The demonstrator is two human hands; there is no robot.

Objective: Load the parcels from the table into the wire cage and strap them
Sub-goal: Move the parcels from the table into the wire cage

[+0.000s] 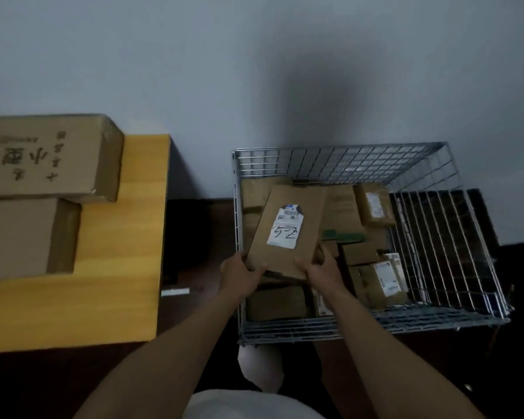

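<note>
The left hand (241,275) and right hand (322,272) each grasp a near corner of 1 flat parcel (288,231) marked "5-2", held tilted over other parcels (375,204) by the wire cage's (315,328) left wall. 2 larger boxes (49,155) sit on the table (118,267).

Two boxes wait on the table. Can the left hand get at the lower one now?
Probably not yet: left hand grips the labelled parcel over the wire cage; nothing blocks the lower box.

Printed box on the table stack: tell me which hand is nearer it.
Left. The left hand grips the near left corner of the labelled parcel, right of the printed box; the right hand grips its near right corner, farther off.
</note>
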